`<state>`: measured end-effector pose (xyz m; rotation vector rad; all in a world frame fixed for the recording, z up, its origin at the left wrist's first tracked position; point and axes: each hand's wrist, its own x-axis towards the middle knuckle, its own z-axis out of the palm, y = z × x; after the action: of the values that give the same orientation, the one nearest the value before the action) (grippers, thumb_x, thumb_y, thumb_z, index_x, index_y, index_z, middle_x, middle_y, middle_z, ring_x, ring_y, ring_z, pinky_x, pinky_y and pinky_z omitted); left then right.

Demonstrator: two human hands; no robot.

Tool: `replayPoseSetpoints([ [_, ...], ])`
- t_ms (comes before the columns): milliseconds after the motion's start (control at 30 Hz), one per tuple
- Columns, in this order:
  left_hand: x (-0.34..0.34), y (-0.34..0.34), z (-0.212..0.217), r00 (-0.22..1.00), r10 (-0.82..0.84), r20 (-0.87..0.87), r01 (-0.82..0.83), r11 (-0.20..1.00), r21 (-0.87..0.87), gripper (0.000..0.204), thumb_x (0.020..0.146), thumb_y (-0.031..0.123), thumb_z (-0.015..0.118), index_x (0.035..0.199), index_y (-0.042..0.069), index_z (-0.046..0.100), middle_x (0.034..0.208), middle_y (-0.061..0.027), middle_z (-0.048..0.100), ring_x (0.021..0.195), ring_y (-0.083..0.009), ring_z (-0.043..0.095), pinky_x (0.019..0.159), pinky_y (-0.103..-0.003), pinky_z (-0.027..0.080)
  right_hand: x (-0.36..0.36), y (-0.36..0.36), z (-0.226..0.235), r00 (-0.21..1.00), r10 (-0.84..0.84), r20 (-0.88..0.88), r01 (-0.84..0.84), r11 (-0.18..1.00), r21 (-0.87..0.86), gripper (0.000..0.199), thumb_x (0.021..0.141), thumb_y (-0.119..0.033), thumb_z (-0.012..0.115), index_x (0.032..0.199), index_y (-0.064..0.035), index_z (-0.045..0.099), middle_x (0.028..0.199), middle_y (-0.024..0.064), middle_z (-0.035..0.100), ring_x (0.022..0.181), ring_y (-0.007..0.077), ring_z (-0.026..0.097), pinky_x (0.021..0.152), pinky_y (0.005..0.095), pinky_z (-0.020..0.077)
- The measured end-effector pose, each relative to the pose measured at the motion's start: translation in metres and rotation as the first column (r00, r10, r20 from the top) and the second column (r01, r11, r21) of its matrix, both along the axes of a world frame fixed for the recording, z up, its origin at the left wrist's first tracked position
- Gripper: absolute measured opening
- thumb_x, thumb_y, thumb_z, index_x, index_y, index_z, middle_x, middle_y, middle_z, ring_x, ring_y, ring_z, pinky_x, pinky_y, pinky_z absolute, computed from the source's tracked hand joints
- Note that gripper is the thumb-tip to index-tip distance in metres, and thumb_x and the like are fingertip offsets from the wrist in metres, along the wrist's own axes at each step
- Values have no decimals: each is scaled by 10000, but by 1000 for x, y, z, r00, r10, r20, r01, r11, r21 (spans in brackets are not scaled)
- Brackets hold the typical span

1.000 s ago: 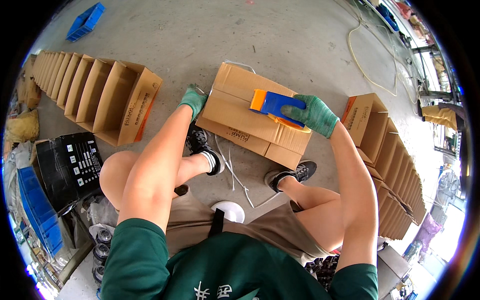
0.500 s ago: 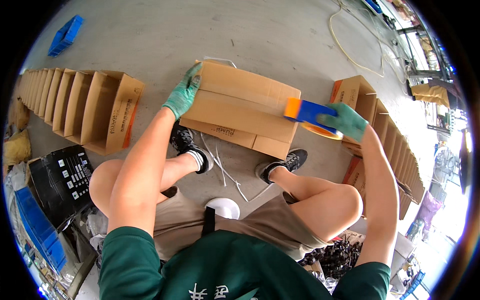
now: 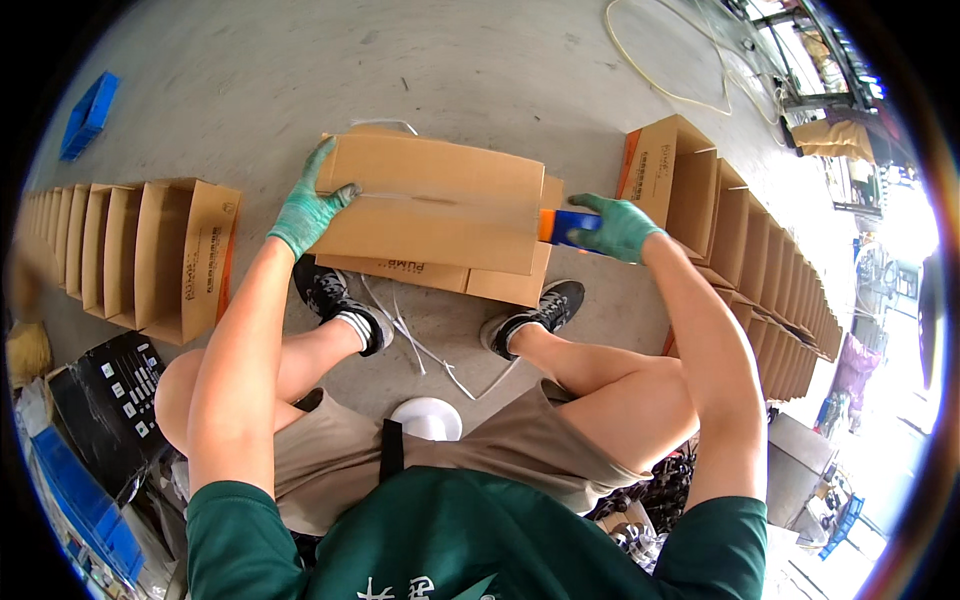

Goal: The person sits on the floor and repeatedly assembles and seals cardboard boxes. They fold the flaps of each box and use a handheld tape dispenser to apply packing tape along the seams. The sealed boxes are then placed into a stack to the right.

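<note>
"Where are your hands?"
"Your left hand [image 3: 308, 212] grips the left end of the cardboard box [image 3: 430, 165], thumb over its top. Your right hand [image 3: 618, 230] is closed around the blue-and-orange tape dispenser [image 3: 565, 226]."
"Touching the box?"
"It's at your box's right end; contact is hard to tell, partly hidden."
"And your box?"
"Just beyond your sneakers [image 3: 543, 313], between rows of open cartons [image 3: 208, 262]."
</note>
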<state>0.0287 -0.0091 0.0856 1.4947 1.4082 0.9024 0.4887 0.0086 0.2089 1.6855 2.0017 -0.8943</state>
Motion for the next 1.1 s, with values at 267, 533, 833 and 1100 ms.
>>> replayPoseSetpoints([
  [267, 3, 0, 7, 999, 24, -40, -26, 998, -54, 886, 837, 217, 810, 1556, 214, 293, 1556, -78, 386, 1362, -216, 442, 1151, -365, 399, -68, -14, -1, 988, -21, 154, 23, 1000, -11, 538, 862, -379, 648, 1357, -179, 585, 1183, 110, 706, 1073, 328, 662, 928, 424, 522],
  [533, 1, -1, -4, 987, 26, -161, -22, 999, 26, 876, 831, 247, 811, 1547, 218, 307, 1551, -75, 397, 1368, -239, 439, 1146, -370, 407, -59, -13, -5, 880, 383, 281, -373, 923, -91, 422, 895, -325, 627, 1311, -260, 596, 1129, 60, 710, 1070, 241, 678, 888, 393, 533],
  [833, 2, 7, 5, 999, 31, -21, -32, 998, -47, 882, 833, 227, 811, 1551, 219, 298, 1575, -71, 353, 1372, -230, 429, 1161, -369, 402, -53, -66, -167, 960, -276, -53, 278, 902, 330, 476, 939, -222, 583, 1408, -203, 505, 1086, 200, 681, 1025, 342, 667, 831, 461, 535],
  [1100, 4, 10, 4, 997, -27, -78, 26, 1000, -5, 839, 891, 315, 756, 1564, 247, 259, 1577, -131, 354, 1390, -282, 427, 1157, -398, 397, -37, -68, -210, 911, -404, -83, 412, 897, 163, 384, 870, -176, 632, 1248, -111, 619, 1118, 191, 696, 999, 363, 676, 839, 428, 540],
])
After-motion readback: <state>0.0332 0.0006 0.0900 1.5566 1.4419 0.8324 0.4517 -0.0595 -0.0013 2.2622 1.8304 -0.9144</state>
